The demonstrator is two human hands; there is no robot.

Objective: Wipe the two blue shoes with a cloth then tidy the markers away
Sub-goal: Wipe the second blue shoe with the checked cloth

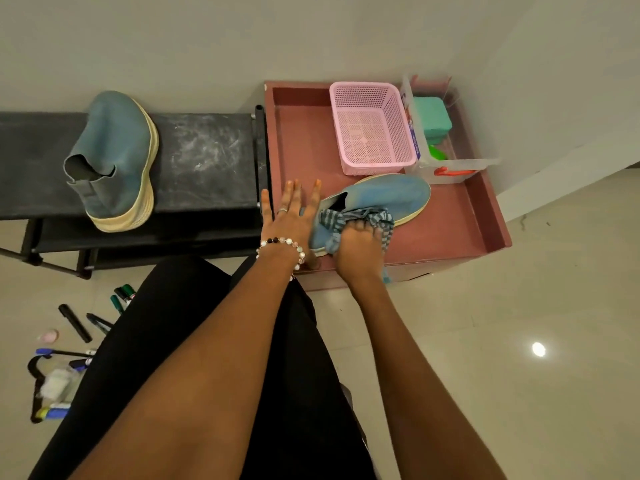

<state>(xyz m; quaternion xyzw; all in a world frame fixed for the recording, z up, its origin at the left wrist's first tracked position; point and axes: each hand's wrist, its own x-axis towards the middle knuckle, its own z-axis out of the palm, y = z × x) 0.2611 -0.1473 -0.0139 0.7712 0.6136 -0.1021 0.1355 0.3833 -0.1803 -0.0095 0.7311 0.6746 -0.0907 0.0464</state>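
Head view shows us mid-wipe: our right hand (358, 245) bunches the cloth (356, 220) against one blue shoe (388, 195) in the pink tray (485, 216), our left hand (291, 216) spread flat beside it. We judge the second shoe (114, 161) on the bench (207, 161) and the markers (74, 322) scattered on the floor remain to be done.

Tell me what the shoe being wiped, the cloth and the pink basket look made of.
Shoe: matte blue suede-like upper, pale ridged sole, probably rubber. Cloth: soft woven fabric, striped and crumpled. Pink basket: likely moulded plastic, perforated grid walls.
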